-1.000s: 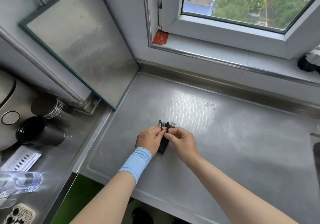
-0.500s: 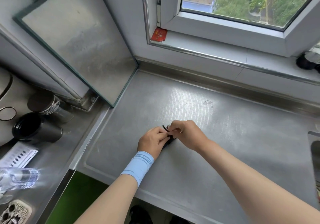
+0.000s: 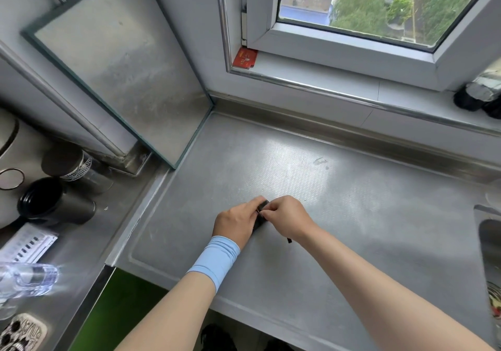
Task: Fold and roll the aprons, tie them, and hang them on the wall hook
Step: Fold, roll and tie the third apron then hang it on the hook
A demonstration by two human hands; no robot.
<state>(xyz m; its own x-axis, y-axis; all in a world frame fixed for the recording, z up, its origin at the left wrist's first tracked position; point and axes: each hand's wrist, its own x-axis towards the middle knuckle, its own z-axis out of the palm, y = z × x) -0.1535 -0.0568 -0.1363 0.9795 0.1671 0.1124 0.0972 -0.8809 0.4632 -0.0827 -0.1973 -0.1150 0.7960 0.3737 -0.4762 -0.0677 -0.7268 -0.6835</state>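
Centre frame, low on the steel table (image 3: 352, 215), the left hand (image 3: 235, 222) grips the tightly rolled black apron (image 3: 262, 206) while the right hand (image 3: 288, 216) pinches its strap (image 3: 289, 240). Tying looks underway; next, the knot likely needs pulling snug.

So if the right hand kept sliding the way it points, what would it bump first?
The right hand points left at the small black rolled cloth bundle it pinches; directly behind that, probably touching it, is the left hand.
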